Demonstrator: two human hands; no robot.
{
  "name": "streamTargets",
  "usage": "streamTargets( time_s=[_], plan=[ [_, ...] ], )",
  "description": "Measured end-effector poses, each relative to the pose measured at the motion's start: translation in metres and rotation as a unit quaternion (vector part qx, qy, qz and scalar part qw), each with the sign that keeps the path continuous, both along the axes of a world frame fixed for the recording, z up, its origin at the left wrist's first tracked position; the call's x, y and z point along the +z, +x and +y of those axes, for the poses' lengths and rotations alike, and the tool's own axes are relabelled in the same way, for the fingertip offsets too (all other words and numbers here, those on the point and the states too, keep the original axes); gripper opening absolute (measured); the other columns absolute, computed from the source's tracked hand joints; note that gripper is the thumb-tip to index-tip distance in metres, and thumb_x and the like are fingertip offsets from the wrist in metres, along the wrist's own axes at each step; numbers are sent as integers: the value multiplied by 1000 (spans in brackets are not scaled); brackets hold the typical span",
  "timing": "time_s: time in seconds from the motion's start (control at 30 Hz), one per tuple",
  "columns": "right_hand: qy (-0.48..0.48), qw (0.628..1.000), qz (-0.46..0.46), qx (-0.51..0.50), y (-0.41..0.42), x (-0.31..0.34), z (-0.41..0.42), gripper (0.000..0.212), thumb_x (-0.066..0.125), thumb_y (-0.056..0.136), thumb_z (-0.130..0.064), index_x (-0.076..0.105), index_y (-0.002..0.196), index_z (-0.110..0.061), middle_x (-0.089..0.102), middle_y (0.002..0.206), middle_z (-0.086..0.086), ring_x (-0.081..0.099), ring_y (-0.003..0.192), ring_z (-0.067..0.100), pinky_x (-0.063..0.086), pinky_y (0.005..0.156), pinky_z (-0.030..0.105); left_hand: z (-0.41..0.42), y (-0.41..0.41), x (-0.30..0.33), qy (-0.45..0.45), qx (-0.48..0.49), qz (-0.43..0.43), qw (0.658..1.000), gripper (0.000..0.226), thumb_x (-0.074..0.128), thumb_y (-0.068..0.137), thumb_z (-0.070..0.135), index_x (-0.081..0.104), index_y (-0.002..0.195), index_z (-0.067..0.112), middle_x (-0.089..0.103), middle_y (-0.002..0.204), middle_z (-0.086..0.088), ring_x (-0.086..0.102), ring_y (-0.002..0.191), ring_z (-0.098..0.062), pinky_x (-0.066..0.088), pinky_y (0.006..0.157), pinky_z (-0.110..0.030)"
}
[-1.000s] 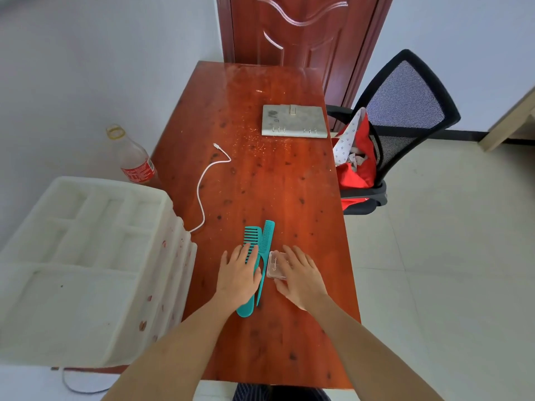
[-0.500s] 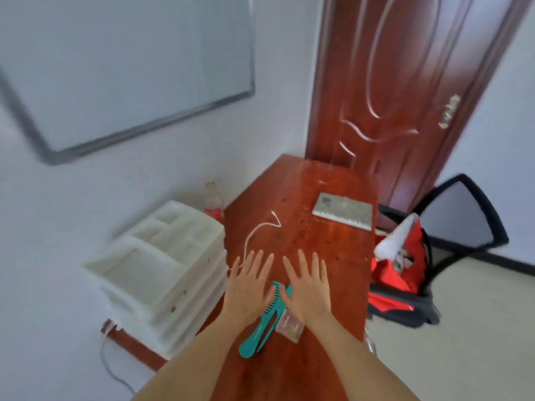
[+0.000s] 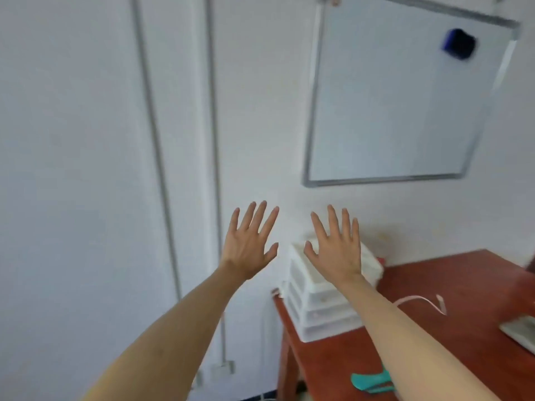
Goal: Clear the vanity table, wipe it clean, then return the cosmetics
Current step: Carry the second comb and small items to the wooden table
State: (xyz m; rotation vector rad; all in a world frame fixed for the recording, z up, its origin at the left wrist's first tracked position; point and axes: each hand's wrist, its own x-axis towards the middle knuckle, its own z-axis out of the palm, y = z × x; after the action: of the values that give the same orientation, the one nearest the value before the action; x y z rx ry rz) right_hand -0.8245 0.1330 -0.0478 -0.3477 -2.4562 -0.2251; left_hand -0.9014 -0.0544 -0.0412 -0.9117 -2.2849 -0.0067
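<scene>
My left hand (image 3: 249,241) and my right hand (image 3: 335,250) are raised in the air with fingers spread, holding nothing. The red-brown wooden vanity table (image 3: 451,337) fills the lower right. Teal combs (image 3: 369,382) lie on it near the front edge, partly hidden by my right forearm. A stack of white plastic organiser trays (image 3: 315,314) stands on the table's left end, behind my right hand. The small clear box is out of sight.
A white cable (image 3: 425,301) lies on the table beside the trays. A grey flat box (image 3: 521,331) shows at the right edge. A whiteboard (image 3: 405,91) with a blue eraser (image 3: 459,47) hangs on the wall. Two pipes (image 3: 214,140) run down the wall at left.
The view has swung up and to the left, toward the wall. Both hands have lifted off the combs and the clear box and now hang spread in the air.
</scene>
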Motion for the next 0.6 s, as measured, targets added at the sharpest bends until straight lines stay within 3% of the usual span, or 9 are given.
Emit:
streamTargets(
  time_s=[0.23, 0.5, 0.6],
  plan=[
    [12, 972, 42, 229, -69, 16, -210, 61, 35, 81, -42, 42, 137, -18, 35, 146, 19, 29, 132, 45, 21, 108, 58, -247, 13, 19, 17, 240, 59, 969, 71, 23, 85, 51, 14, 147, 16, 29, 151, -12, 32, 136, -31, 19, 109, -50],
    [-65, 893, 37, 444, -66, -7, -502, 59, 33, 85, -43, 42, 137, -17, 32, 146, 20, 30, 131, 45, 23, 106, 58, -521, 123, -3, 10, 478, 34, 878, 71, 24, 83, 52, 19, 145, 17, 35, 148, -12, 38, 133, -31, 30, 106, -52],
    [-73, 854, 9, 515, -45, -29, -593, 60, 34, 84, -43, 42, 137, -16, 33, 146, 21, 31, 130, 45, 26, 105, 59, -595, 177, -22, 10, 538, 6, 843, 73, 35, 82, 51, 20, 144, 16, 34, 148, -14, 38, 133, -33, 30, 105, -55]
  ],
)
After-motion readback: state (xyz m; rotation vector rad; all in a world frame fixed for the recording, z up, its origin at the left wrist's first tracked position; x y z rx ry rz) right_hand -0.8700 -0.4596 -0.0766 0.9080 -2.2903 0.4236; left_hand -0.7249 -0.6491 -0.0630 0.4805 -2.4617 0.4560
